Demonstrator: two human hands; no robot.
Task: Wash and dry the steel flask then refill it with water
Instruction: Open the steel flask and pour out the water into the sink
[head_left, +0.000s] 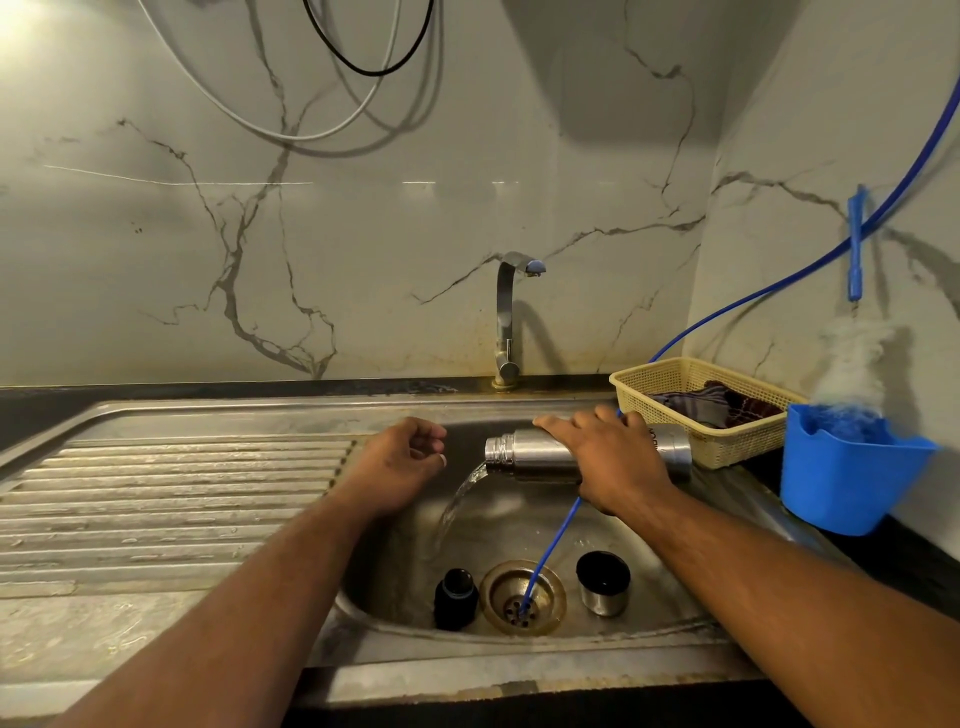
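Note:
My right hand (608, 457) grips the steel flask (530, 451) around its middle and holds it level over the sink basin (660, 545), mouth to the left. Water pours from the open mouth down into the basin. My left hand (402, 460) hovers just left of the mouth, fingers loosely curled, holding nothing. On the basin floor a black stopper (455, 597) stands left of the drain (522, 596). The steel cup lid (602, 583) stands right of the drain. The tap (511, 317) rises behind the sink with no water running from it.
A thin blue hose (553, 545) runs from the right wall down into the drain. A yellow basket (675, 387) holding a cloth sits at the back right, with a blue tub (847, 478) and a brush beside it. The ribbed draining board (156, 493) lies to the left.

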